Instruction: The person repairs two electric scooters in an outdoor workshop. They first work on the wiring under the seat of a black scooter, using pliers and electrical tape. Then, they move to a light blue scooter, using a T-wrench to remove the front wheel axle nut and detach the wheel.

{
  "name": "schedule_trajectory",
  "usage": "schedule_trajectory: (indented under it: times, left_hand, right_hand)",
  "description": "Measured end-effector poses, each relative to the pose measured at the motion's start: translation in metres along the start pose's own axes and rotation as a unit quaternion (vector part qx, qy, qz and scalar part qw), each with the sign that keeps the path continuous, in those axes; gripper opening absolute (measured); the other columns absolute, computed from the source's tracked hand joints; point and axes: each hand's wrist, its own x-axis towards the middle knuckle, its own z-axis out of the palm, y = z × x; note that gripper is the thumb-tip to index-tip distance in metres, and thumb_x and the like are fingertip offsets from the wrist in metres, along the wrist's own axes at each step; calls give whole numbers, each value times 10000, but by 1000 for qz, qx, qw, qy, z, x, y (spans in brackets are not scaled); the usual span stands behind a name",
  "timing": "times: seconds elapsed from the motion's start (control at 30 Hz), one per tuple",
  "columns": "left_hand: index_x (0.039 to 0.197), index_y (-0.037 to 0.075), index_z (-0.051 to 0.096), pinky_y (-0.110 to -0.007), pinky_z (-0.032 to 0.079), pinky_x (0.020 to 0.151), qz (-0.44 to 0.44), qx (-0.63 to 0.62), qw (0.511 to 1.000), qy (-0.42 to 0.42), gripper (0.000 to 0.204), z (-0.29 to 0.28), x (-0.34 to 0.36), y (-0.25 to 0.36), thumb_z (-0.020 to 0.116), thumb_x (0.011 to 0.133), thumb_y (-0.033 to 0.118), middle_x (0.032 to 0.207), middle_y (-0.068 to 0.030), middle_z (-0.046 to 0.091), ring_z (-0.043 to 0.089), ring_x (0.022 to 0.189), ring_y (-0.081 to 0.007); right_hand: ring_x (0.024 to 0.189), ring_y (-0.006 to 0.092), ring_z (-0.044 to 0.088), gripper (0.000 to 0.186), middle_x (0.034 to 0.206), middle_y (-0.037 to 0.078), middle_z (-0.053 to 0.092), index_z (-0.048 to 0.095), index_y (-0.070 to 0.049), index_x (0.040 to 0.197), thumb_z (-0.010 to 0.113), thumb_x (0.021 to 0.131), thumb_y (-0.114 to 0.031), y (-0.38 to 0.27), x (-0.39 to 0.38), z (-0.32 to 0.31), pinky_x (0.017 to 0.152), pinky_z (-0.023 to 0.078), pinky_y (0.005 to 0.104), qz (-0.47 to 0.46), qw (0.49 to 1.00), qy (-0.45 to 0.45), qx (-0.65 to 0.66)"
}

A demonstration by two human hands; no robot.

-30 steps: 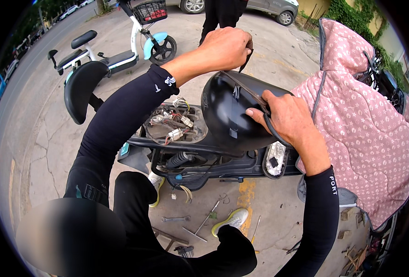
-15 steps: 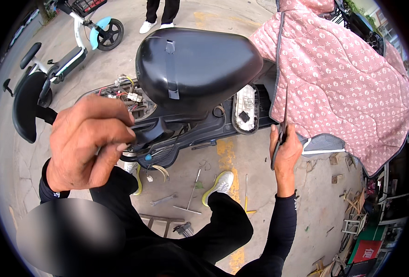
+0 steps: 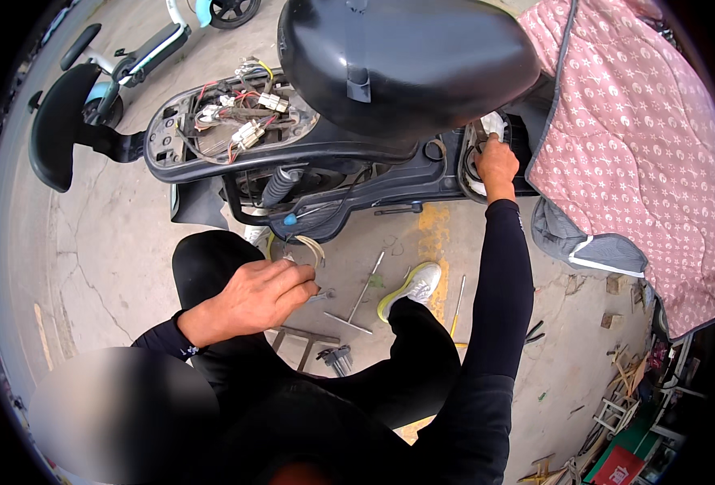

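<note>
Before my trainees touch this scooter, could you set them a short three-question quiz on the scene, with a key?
1. True or false: the pink patterned cover is to the right of the black seat.
2. Which hand is at the open oblong compartment, left or right?
3. Fill in: the metal tool just left of the right shoe is shaped like the letter ___.

Key: 1. True. 2. The right hand. 3. T.
</note>
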Motion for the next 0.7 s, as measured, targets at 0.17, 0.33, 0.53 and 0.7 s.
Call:
schedule_trajectory:
  times: [0.17, 0.33, 0.53, 0.7]
  left_hand:
    - [996, 48, 646, -274, 463, 575, 4, 120, 989, 87, 333, 3, -17, 6, 719, 672, 73, 958, -66, 597, 607, 789, -181]
    - [989, 69, 662, -256, 427, 571, 3, 171, 983, 69, 304, 36, -35, 12, 677, 702, 166, 934, -30, 605, 590, 770, -149]
    - [961, 85, 666, -253, 398, 567, -1, 186, 982, 19, 272, 59, -69, 36, 645, 716, 199, 954, -2, 618, 557, 745, -129]
    - [1007, 84, 672, -252, 395, 573, -38, 193, 980, 18, 298, 60, -84, 29, 633, 729, 184, 1006, -6, 633, 562, 738, -128]
  right_hand:
    - [644, 314, 667, 461, 723, 127, 698, 674, -25, 792, 568, 967, -439, -40, -126, -92, 588, 500, 378, -68, 959, -12, 274]
    - [899, 205, 681, 683, 1017, 131, 695, 632, 19, 1092, 368, 1008, -605, -104, -329, -87, 758, 510, 310, 119, 416, -561, 706]
    - [1014, 176, 635, 381, 1133, 106, 667, 598, -35, 1139, 560, 1001, -389, -153, -359, -63, 865, 495, 331, 206, 316, -400, 835]
    - [950, 154, 643, 256, 1065, 99, 689, 632, -36, 1092, 637, 975, -263, -167, -353, -64, 852, 487, 301, 186, 366, -354, 840]
